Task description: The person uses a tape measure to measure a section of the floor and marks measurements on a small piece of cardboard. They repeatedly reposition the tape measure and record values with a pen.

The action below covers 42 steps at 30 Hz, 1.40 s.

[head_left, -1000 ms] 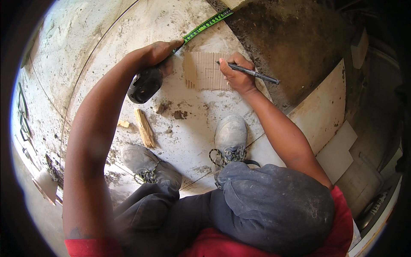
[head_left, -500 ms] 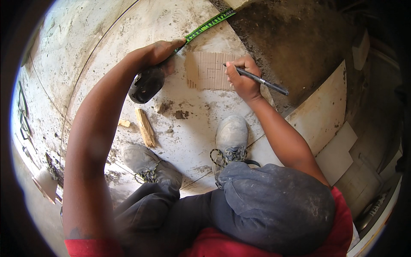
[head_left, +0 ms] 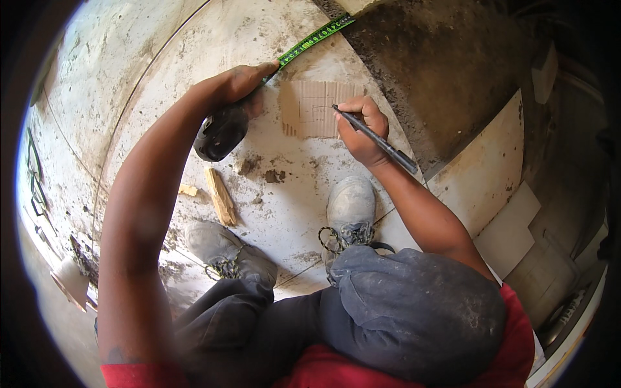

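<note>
My left hand [head_left: 244, 84] is closed around a tape measure with a black case [head_left: 221, 134]. Its green blade [head_left: 315, 41] runs out past my thumb, up and to the right, reaching the edge of the dark dirt patch. Between my hands a piece of corrugated cardboard [head_left: 294, 110] lies flat on the dusty floor, with a few thin lines drawn on it. My right hand [head_left: 365, 129] pinches a black marker pen [head_left: 381, 140], whose tip is at the drawn lines. That hand covers the cardboard's lower right corner.
A splintered wood strip [head_left: 220, 196] and a small wood chip [head_left: 188, 190] lie near my left shoe [head_left: 223, 249]. Dirt clumps [head_left: 275, 176] are scattered ahead of my right shoe [head_left: 350, 204]. Bare dark soil [head_left: 446, 71] borders the white tiles at right, near a leaning pale panel [head_left: 485, 161].
My right hand has shifted slightly left and down, and the pen has swung steeper, its tip moving a little along the drawing. My left hand and the tape measure stay nearly still.
</note>
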Each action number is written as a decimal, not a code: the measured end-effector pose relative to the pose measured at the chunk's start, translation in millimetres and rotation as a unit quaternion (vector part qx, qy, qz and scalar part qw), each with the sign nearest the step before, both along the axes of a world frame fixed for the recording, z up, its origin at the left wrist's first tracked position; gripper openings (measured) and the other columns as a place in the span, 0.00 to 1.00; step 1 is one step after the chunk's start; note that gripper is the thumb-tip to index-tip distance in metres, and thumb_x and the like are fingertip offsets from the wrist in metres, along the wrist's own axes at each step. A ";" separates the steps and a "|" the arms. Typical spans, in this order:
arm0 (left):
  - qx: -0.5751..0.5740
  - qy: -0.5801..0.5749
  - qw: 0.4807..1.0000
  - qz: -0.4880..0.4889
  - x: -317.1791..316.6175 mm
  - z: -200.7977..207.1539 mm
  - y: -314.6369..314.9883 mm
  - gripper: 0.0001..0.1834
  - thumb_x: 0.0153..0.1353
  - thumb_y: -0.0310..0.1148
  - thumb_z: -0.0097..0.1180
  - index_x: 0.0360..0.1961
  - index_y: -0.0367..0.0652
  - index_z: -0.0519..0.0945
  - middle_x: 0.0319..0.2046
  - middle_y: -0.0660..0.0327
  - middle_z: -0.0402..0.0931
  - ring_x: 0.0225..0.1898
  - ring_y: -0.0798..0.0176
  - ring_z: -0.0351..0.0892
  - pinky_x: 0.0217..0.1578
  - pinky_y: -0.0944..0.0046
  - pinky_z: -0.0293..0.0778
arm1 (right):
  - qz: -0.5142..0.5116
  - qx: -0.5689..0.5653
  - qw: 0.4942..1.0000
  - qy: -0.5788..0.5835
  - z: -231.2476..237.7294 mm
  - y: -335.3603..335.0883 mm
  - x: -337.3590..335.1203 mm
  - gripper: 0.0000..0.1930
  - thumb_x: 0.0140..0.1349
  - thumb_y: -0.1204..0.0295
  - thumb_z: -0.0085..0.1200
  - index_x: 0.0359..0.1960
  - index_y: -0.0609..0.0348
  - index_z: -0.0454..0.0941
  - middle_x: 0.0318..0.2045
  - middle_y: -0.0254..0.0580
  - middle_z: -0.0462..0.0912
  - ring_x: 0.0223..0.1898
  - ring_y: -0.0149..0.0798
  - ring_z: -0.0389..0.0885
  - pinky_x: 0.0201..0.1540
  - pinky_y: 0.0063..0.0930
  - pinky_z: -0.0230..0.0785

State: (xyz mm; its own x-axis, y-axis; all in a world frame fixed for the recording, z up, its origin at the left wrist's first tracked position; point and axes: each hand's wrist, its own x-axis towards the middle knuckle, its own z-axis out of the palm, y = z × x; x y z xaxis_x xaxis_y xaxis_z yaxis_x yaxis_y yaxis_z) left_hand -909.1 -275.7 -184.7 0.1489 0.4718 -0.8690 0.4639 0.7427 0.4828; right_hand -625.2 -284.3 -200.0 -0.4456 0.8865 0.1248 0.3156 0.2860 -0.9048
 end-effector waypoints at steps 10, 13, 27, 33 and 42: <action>-0.013 -0.004 1.000 0.009 0.6 0.8 0.2 0.44 0.69 0.66 0.32 0.16 0.38 0.78 0.15 0.57 0.76 0.17 0.62 0.75 0.26 0.62 0.75 | -0.052 -0.007 0.998 -0.041 -3.6 -5.6 -4.4 0.11 0.54 0.75 0.65 0.33 0.56 0.73 0.19 0.39 0.79 0.20 0.32 0.81 0.24 0.27 0.72; -0.006 -0.002 1.000 0.009 0.8 1.9 -0.5 0.44 0.69 0.66 0.32 0.16 0.38 0.78 0.15 0.57 0.76 0.17 0.62 0.75 0.26 0.62 0.74 | -0.068 -0.011 0.996 -0.057 -1.5 -5.1 -7.2 0.12 0.54 0.72 0.67 0.29 0.55 0.72 0.16 0.37 0.78 0.18 0.31 0.79 0.23 0.27 0.71; 0.009 -0.006 1.000 0.011 -1.4 3.6 -0.9 0.44 0.68 0.67 0.35 0.18 0.36 0.81 0.16 0.57 0.76 0.19 0.61 0.77 0.27 0.62 0.76 | -0.066 -0.012 0.995 -0.076 1.9 3.5 -5.1 0.14 0.56 0.67 0.68 0.25 0.55 0.71 0.14 0.34 0.73 0.16 0.29 0.73 0.22 0.27 0.67; 0.002 -0.005 1.000 0.003 -1.7 4.7 0.6 0.44 0.69 0.66 0.33 0.18 0.36 0.80 0.15 0.57 0.76 0.18 0.62 0.77 0.27 0.62 0.76 | -0.063 -0.007 0.995 -0.075 1.6 6.3 -5.3 0.14 0.57 0.67 0.67 0.26 0.55 0.71 0.16 0.32 0.73 0.18 0.26 0.70 0.23 0.25 0.66; 0.024 -0.015 1.000 0.001 -1.1 10.3 -1.1 0.43 0.70 0.65 0.33 0.17 0.36 0.80 0.15 0.57 0.76 0.18 0.63 0.76 0.27 0.63 0.76 | -0.064 -0.012 0.996 -0.062 -1.4 4.5 -6.9 0.15 0.57 0.65 0.67 0.25 0.55 0.71 0.13 0.36 0.73 0.14 0.32 0.73 0.21 0.29 0.68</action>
State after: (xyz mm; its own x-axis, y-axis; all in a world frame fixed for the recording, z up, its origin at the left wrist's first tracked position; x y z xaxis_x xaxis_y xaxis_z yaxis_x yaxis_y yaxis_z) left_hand -910.2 -276.7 -174.4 0.1744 0.5127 -0.8406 0.4473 0.7193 0.5315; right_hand -632.1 -279.8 -201.4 -0.3400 0.9388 0.0544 0.4581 0.2159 -0.8623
